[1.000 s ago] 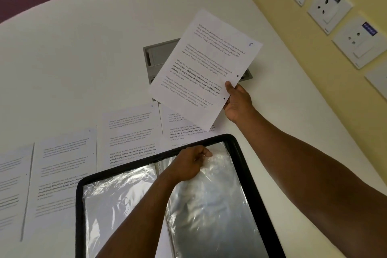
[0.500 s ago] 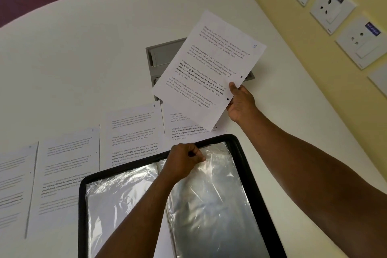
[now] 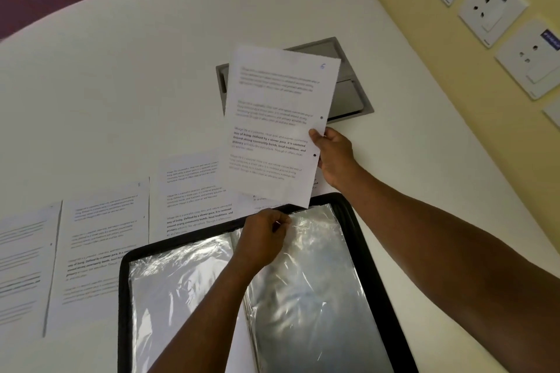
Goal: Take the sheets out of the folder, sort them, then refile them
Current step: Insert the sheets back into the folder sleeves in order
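A black display folder (image 3: 375, 266) lies open near me with clear plastic sleeves (image 3: 306, 297) facing up. My left hand (image 3: 263, 239) pinches the top edge of the right-hand sleeve. My right hand (image 3: 335, 154) holds a printed sheet (image 3: 278, 124) by its punched right edge, lifted over the table just beyond the folder's top edge; a handwritten 6 sits in its upper corner. Several other printed sheets (image 3: 103, 239) lie in a row on the white table (image 3: 121, 85) left of and behind the folder.
A grey recessed cable hatch (image 3: 348, 85) sits in the tabletop behind the held sheet. White wall sockets (image 3: 491, 6) line the yellow wall on the right. The table's curved far edge meets a dark purple floor at the upper left.
My right hand has brought the sheet down and toward the folder, turning it more upright. My left hand keeps its pinch on the sleeve's top edge.
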